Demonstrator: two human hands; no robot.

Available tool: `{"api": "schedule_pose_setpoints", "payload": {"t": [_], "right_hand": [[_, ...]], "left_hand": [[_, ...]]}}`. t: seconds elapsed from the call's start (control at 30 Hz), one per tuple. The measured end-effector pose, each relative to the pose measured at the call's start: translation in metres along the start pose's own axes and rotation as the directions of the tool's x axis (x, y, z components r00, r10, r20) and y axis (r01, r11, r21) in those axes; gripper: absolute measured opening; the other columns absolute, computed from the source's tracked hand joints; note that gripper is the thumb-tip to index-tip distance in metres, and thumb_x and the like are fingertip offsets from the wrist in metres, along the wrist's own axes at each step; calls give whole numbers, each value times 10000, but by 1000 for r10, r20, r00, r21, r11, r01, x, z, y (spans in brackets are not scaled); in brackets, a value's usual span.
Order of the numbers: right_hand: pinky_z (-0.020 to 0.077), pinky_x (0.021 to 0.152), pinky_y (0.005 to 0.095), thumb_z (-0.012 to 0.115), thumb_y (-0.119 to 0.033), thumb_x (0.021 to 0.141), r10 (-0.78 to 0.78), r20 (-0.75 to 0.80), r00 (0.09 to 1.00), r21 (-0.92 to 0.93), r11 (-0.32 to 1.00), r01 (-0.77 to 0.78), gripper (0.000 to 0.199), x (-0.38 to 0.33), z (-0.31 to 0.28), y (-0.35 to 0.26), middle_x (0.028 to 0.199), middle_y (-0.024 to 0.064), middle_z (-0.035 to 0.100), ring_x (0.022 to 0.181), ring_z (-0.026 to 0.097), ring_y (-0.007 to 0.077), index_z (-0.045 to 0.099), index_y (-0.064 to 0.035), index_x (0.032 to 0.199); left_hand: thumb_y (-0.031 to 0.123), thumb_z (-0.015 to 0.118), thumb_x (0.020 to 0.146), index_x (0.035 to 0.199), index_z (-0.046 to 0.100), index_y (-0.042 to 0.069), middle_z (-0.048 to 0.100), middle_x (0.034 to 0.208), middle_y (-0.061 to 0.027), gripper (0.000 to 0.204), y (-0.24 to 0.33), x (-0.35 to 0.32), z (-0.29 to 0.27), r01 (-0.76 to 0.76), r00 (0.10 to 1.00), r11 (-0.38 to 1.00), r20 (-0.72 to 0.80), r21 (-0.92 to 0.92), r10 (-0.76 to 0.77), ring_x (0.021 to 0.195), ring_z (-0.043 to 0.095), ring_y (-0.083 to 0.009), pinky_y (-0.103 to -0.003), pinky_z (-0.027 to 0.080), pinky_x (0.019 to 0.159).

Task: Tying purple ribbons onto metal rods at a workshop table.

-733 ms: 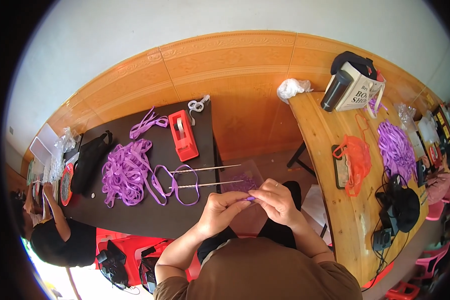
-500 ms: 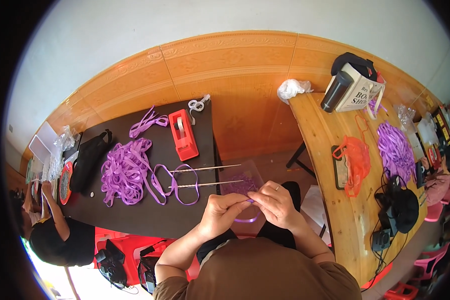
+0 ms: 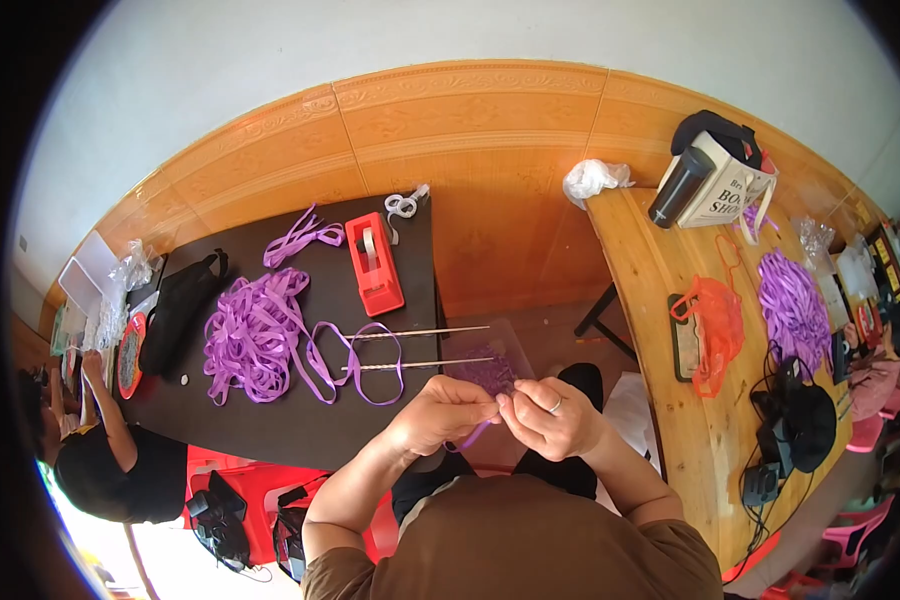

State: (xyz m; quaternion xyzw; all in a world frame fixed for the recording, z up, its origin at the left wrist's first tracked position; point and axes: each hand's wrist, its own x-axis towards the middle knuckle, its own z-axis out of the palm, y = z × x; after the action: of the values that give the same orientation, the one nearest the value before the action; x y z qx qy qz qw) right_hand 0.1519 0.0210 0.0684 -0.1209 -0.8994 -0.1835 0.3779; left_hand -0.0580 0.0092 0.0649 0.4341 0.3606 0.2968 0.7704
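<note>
My left hand [image 3: 444,414] and my right hand [image 3: 552,420] meet fingertip to fingertip in front of my chest. Both pinch a narrow purple ribbon [image 3: 476,436], whose loose part hangs below the left fingers; the bit between the fingertips is mostly hidden. Just beyond my left hand, two thin pale sticks [image 3: 432,364] stick out past the dark table's edge. A loop of ribbon [image 3: 401,350] lies around them and trails to a tangled purple ribbon heap [image 3: 255,335]. Under the hands, a clear bin [image 3: 490,370] contains purple bits.
On the dark table [image 3: 270,435] are a red tape dispenser [image 3: 375,265], white-handled scissors [image 3: 402,205] and a black pouch [image 3: 182,305]. The wooden table [image 3: 660,255] at right bears a phone [image 3: 685,338], a red plastic bag [image 3: 715,330], a ribbon bundle [image 3: 792,305] and a black bottle [image 3: 681,186]. Another person [image 3: 120,470] sits at left.
Both hands have rolled slightly, the knuckles turning, and the ribbon's hanging part has swung left below my left fingers. The whole view has shifted a little.
</note>
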Motion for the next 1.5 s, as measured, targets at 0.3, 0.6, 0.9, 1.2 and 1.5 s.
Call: {"api": "schedule_pose_setpoints", "payload": {"t": [0.3, 0.6, 0.9, 1.2, 1.5], "right_hand": [[417, 580, 312, 656, 26, 628, 461, -69, 885, 218, 872, -438, 313, -29, 21, 12, 794, 56, 598, 738, 592, 228, 617, -4, 938], [418, 611, 329, 702, -9, 626, 539, -126, 833, 66, 842, -535, 306, -38, 45, 17, 868, 81, 632, 743, 603, 235, 643, -22, 925], [393, 619, 351, 674, -78, 724, 569, -92, 817, 51, 822, -567, 222, -47, 91, 47, 857, 53, 604, 761, 568, 224, 629, -60, 941], [395, 619, 337, 671, -111, 737, 507, -13, 862, 197, 846, -495, 179, -29, 139, 74, 835, 32, 583, 744, 556, 214, 670, -101, 916], [450, 702, 384, 630, -139, 720, 677, 302, 671, 440, 525, -729, 201, -81, 189, 35, 845, 95, 609, 828, 580, 305, 651, -52, 901]], "left_hand": [[82, 526, 917, 974, 624, -52, 507, 575, -4, 175, -17, -2, 15, -65, 997, 978, -52, -199, 56, 459, 385, -51, -190, 293, 438], [127, 511, 933, 973, 632, 3, 625, 670, -52, 178, -55, -1, 42, -55, 976, 964, -219, -260, -4, 484, 512, -66, -169, 351, 419], [118, 538, 917, 1024, 633, -7, 659, 763, -49, 190, -119, 38, 47, -319, 854, 932, -479, -171, 205, 571, 538, -51, -163, 387, 486], [132, 538, 922, 1005, 634, -7, 661, 748, -59, 188, -120, 69, 28, -471, 702, 882, -622, -38, 348, 566, 549, -60, -174, 401, 505], [170, 525, 931, 1018, 615, 3, 650, 765, -56, 209, -132, 76, 5, -467, 682, 884, -633, 5, 365, 601, 552, -75, -190, 404, 555]]}}
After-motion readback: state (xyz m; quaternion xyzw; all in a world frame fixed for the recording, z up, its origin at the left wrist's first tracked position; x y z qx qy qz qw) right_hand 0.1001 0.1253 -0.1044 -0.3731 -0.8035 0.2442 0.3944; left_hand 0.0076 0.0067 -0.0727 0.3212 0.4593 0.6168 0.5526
